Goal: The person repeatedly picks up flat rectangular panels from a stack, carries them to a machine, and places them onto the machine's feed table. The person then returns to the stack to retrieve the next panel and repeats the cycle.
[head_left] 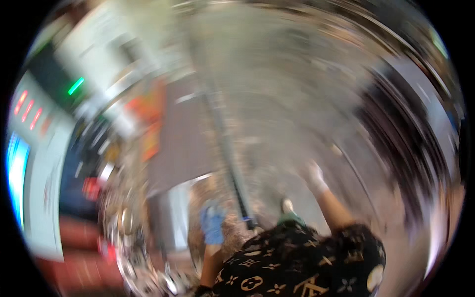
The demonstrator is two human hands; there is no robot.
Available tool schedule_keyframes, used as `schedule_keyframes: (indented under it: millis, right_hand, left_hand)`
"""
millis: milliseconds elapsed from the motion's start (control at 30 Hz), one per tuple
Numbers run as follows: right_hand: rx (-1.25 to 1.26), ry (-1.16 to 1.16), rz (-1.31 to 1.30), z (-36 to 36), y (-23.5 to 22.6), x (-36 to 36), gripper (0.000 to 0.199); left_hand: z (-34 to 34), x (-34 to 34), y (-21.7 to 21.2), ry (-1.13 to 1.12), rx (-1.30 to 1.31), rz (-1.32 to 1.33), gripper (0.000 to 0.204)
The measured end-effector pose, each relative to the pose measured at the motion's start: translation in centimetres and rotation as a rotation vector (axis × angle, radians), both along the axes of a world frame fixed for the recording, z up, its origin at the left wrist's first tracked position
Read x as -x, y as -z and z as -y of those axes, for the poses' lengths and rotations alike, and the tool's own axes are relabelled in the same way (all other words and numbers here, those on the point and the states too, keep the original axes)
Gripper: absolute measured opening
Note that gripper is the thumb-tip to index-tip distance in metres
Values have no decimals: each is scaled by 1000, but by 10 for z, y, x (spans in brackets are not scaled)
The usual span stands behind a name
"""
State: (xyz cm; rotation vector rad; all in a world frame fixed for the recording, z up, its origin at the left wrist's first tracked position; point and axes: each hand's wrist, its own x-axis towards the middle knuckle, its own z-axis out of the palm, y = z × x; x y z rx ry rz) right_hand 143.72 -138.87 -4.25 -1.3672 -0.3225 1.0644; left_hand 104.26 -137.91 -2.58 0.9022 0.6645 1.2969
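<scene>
My left hand (212, 225) wears a blue glove and hangs just right of a workbench, close to a shiny silvery sheet (179, 215). Its fingers are smeared by motion, and I make out nothing held in it. My right hand (315, 178), in a whitish glove, reaches forward over the floor, away from the bench. Motion blur hides its fingers, and no held thing shows there. A long dark brown panel (180, 133) lies on the bench beyond the sheet.
At the left stands a pale machine cabinet (49, 173) with a lit screen (18, 178) and red displays. Orange pieces (151, 121) and metal clutter line the bench. A dark rail (230, 168) runs along its right side. Dark stacked lengths (401, 133) sit at the right.
</scene>
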Motion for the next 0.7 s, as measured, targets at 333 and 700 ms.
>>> schedule_keyframes:
  millis: [333, 700]
  right_hand:
    - [-214, 886, 122, 293, -89, -242, 24]
    - [232, 1494, 517, 567, -167, -613, 39]
  left_hand:
    - [59, -143, 13, 346, 386, -120, 31]
    - [105, -375, 56, 658, 446, 57, 35]
